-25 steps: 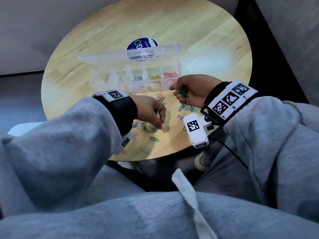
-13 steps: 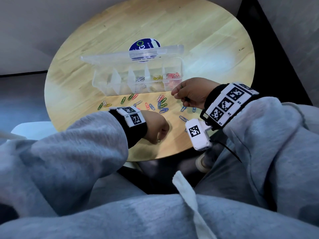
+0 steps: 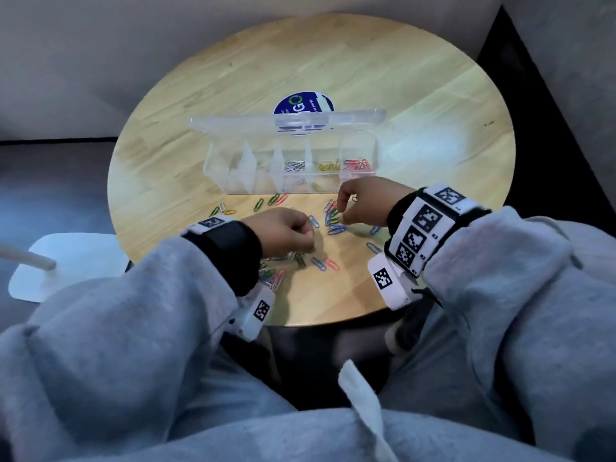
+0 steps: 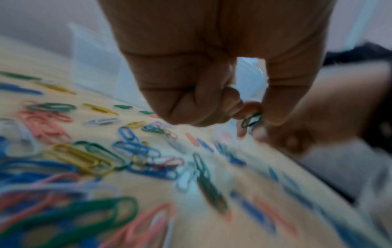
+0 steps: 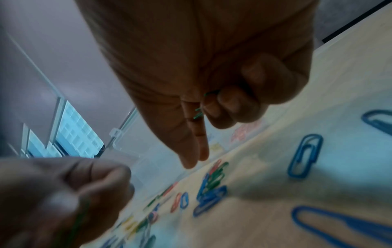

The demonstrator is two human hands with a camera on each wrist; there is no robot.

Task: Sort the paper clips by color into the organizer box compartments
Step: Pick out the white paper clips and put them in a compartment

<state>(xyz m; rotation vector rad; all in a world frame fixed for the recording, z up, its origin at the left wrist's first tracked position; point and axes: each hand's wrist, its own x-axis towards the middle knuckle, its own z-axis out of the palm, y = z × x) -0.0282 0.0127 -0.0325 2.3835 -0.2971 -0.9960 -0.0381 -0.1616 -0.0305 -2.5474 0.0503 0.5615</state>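
The clear organizer box [image 3: 233, 175] stands open on the round wooden table [image 3: 416, 95]. Its right compartments hold silver clips [image 3: 295, 166], yellow clips [image 3: 328, 166] and red clips [image 3: 358, 165]. Loose paper clips of mixed colors [image 3: 333, 225] lie in front of it. My left hand [image 3: 305, 236] hovers over them and pinches a green clip [image 4: 252, 120] between thumb and forefinger. My right hand [image 3: 343, 208] is just right of it, low over a blue and green cluster [image 5: 212, 182]. Its curled fingers hold green clips [image 5: 199, 112], and two fingers [image 5: 191, 151] point down.
A blue round sticker [image 3: 301, 105] shows behind the box's raised lid [image 3: 233, 123]. More clips [image 3: 276, 275] lie by my left wrist near the table's front edge. A white stand base [image 3: 66, 265] sits on the floor at the left. My grey-clad knees are below the table.
My left hand has come up from the table near the front edge, now with a green clip pinched, and moved toward the right hand. The right hand has turned palm-down and kept its green clips.
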